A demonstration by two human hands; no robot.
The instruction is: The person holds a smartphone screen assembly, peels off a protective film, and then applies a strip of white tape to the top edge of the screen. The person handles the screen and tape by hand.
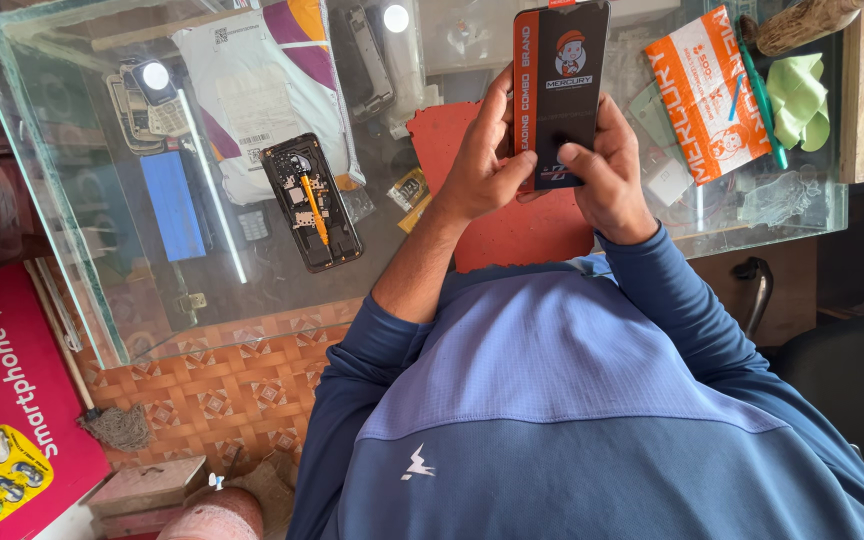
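Both my hands hold a flat black phone display panel (560,90) with an orange strip and a cartoon sticker on its face, upright above a red mat (512,230) on the glass table (102,290). My left hand (482,165) grips its left edge. My right hand (607,175) grips the right edge, with the thumb pressed on the lower part of the panel. An opened black phone body (312,200), with a yellow strip on it, lies on the glass to the left of my hands.
An orange packet (707,95), a green pen (760,90) and pale green tape (800,100) lie at the right. A white mailer bag (257,90), a blue battery (174,205) and old phone parts (142,105) sit left. Patterned floor below.
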